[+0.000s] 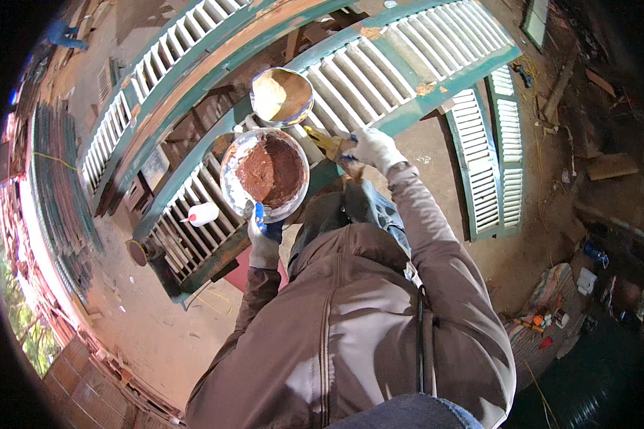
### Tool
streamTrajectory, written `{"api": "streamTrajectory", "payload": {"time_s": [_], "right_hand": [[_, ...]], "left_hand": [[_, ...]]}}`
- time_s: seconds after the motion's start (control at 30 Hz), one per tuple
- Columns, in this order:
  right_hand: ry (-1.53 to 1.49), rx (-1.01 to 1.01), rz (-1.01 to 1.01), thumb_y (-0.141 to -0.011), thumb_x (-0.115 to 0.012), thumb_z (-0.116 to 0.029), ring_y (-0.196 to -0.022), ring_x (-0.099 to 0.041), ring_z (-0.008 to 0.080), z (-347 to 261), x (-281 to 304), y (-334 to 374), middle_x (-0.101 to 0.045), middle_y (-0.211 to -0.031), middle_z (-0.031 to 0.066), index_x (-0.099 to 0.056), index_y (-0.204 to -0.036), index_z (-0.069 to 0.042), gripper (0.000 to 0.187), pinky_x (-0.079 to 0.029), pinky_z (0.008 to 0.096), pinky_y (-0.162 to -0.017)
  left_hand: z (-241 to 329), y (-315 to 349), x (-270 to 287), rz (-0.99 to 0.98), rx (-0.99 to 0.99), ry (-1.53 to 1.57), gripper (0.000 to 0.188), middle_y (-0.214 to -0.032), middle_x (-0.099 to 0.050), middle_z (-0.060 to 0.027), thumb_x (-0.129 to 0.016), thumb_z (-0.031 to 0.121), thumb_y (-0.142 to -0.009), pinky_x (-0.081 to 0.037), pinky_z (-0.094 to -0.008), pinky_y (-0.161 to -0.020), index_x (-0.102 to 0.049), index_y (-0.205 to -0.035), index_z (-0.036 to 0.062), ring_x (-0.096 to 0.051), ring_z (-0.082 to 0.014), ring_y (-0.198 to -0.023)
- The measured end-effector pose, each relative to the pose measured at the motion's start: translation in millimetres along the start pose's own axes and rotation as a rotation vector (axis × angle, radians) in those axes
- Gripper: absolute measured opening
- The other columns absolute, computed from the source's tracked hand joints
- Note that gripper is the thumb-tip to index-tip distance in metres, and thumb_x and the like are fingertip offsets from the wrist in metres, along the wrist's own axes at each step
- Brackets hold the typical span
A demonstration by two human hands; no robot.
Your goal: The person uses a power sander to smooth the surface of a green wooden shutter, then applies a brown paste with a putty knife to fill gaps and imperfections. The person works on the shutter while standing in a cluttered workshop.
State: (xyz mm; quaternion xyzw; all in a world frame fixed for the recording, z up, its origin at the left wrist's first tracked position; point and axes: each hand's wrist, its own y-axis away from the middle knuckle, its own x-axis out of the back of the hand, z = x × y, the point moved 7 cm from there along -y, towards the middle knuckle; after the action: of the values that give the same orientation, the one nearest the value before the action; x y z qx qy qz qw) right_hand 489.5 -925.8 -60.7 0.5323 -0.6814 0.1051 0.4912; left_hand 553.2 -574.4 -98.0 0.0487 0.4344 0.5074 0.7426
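A white round tub (pixel 230 187) of thick reddish-brown paste (pixel 283 168) rests on a green slatted shutter (pixel 365 79). My left hand (pixel 265 239), in a pale glove with blue on the fingers, is closed on the tub's near rim. Away to the right, my right hand (pixel 378 149), gloved alike, has its fingers closed beside a yellowish, stained piece (pixel 325 141) at the shutter's near edge. What that hand grips is too unclear to name. Behind the tub stands a second bowl (pixel 293 96), with pale material on its left side.
A white squeeze bottle (pixel 202 214) lies on the slats left of the tub. More green louvred shutters stand at the far left (pixel 166 61) and right (pixel 472 154). Long dark strips (pixel 61 179) are stacked at the left. Small items lie on a striped cloth (pixel 547 311) at lower right.
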Motion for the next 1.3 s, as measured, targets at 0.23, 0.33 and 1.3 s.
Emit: {"api": "streamTrajectory", "payload": {"time_s": [0.23, 0.33, 1.3], "right_hand": [[-0.786, -0.446, 0.044, -0.091, -0.075, -0.035, -0.074, -0.065, 0.0108, 85, 40, 121, -0.072, -0.087, 0.0036, -0.072, -0.113, -0.007, 0.036, -0.050, 0.0283, -0.058], [-1.328, -0.431, 0.357, -0.095, -0.074, -0.026, -0.075, -0.063, 0.0071, 128, 26, 168, -0.071, -0.097, -0.0005, -0.068, -0.118, -0.006, 0.031, -0.049, 0.0235, -0.057], [-1.203, -0.138, 0.659, -0.098, -0.065, -0.003, -0.114, -0.063, 0.0155, 268, 282, 153, -0.065, -0.131, 0.0127, -0.061, -0.134, 0.003, 0.038, -0.050, 0.0293, -0.099]], "left_hand": [[-14, -17, 104, 0.037, 0.228, 0.058, 0.047, -0.140, -0.058, -0.0165, -0.050, 0.025, -0.106, -0.051, -0.0557, -0.103, -0.049, -0.143, -0.0026, -0.061, -0.0357, -0.121], [17, -7, 4, -0.046, 0.363, 0.193, 0.053, -0.143, -0.056, -0.0199, -0.051, 0.031, -0.103, -0.049, -0.0591, -0.105, -0.045, -0.148, 0.0031, -0.060, -0.0412, -0.123], [-185, -50, -442, -0.116, -0.064, -0.566, 0.059, -0.114, -0.062, -0.0102, -0.070, -0.006, -0.086, -0.058, -0.0289, -0.079, -0.042, -0.137, 0.0034, -0.067, -0.0151, -0.093]]}}
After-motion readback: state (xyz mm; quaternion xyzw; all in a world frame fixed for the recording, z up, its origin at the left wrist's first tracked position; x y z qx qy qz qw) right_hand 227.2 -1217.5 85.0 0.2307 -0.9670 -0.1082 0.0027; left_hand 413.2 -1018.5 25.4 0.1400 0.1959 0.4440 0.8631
